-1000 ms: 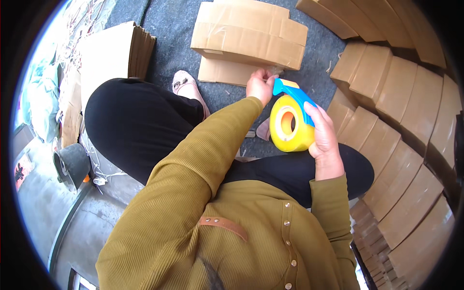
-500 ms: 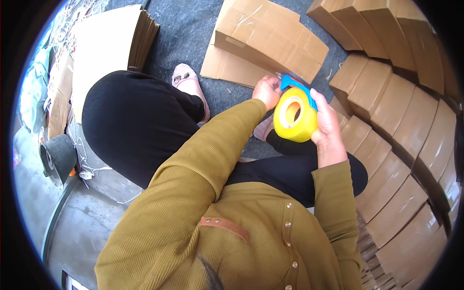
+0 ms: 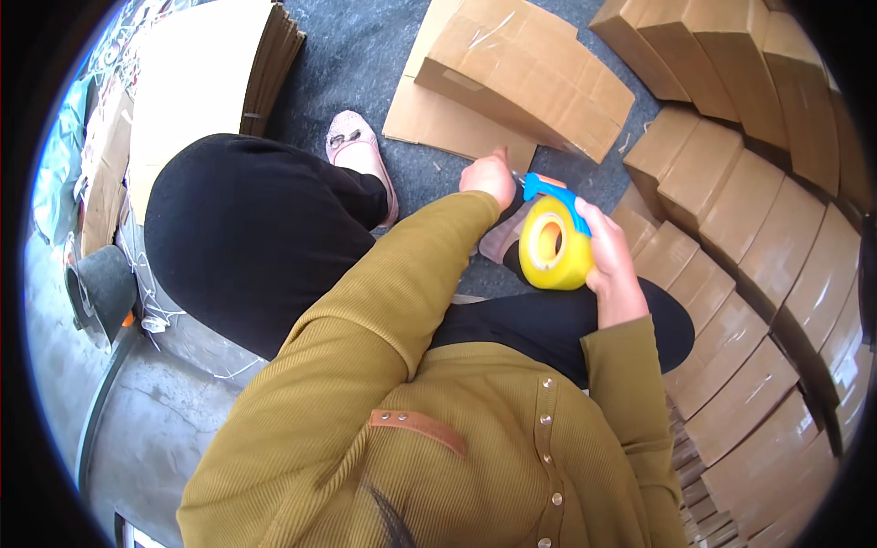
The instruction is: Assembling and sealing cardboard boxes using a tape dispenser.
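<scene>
My right hand (image 3: 611, 254) grips a blue tape dispenser (image 3: 559, 194) carrying a thick yellow roll of tape (image 3: 574, 260). The dispenser's toothed front end points at my left hand (image 3: 491, 180), which is just left of it. That hand's fingers are curled, with one digit sticking out toward the carton. Whether a bit of tape is in its fingers cannot be made out. Beyond both hands a brown cardboard box (image 3: 534, 68) rests on the floor, on top of a flat cardboard sheet (image 3: 457, 132).
Rows of closed cardboard boxes (image 3: 722, 196) stand along the right side. A stack of flat cardboard (image 3: 203, 82) is at the upper left, beyond my bent knee (image 3: 247, 228). A dark cylindrical object (image 3: 102, 283) and thin white string (image 3: 153, 323) lie on the left.
The tape dispenser has come down a little, away from the box, in my right hand. My left hand has drawn slightly left, and a gap now shows between it and the dispenser.
</scene>
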`<state>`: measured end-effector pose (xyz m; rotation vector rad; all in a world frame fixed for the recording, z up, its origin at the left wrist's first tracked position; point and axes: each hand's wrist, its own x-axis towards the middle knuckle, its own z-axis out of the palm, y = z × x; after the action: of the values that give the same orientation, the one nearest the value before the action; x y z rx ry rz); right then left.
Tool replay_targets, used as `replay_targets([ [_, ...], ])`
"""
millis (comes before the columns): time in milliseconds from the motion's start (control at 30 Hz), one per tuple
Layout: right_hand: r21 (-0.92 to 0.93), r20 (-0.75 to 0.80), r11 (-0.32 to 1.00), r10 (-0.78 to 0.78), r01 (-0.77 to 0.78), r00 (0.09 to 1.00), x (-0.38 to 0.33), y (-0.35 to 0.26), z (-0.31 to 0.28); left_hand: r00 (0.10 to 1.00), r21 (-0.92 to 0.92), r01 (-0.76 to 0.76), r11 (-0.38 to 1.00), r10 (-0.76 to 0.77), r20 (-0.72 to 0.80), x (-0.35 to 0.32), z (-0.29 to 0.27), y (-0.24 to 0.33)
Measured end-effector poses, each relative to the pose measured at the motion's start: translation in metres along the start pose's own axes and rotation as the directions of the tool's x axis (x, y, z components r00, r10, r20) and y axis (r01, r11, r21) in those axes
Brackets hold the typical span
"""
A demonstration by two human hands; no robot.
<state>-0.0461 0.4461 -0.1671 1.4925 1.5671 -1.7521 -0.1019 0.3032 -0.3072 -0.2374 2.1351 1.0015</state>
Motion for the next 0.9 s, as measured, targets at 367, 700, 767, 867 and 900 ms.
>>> replay_targets([
  [367,0.377,0.258,0.902,-0.32,0.21,0.912,-0.07,0.018,-0.067,0.908,-0.953,0.302,-0.022,-0.297,0.295,0.02,-0.012,0.013],
  [700,0.391,0.378,0.839,-0.52,0.377,0.766,-0.086,0.026,-0.122,0.51,-0.79,0.48,0.38,0.612,0.605,-0.11,-0.078,0.071],
  [767,0.477,0.338,0.798,-0.553,0.368,0.761,-0.089,0.028,-0.121,0.613,-0.781,0.291,0.553,0.519,0.596,-0.14,-0.091,0.084],
  [867,0.491,0.406,0.803,-0.554,0.338,0.727,-0.092,0.034,-0.125,0.605,-0.609,-0.099,0.787,0.533,0.592,-0.151,-0.109,0.094],
  [900,0.499,0.432,0.807,-0.549,0.317,0.716,-0.094,0.033,-0.123,0.608,-0.613,-0.1,0.784,0.536,0.586,-0.155,-0.111,0.095],
])
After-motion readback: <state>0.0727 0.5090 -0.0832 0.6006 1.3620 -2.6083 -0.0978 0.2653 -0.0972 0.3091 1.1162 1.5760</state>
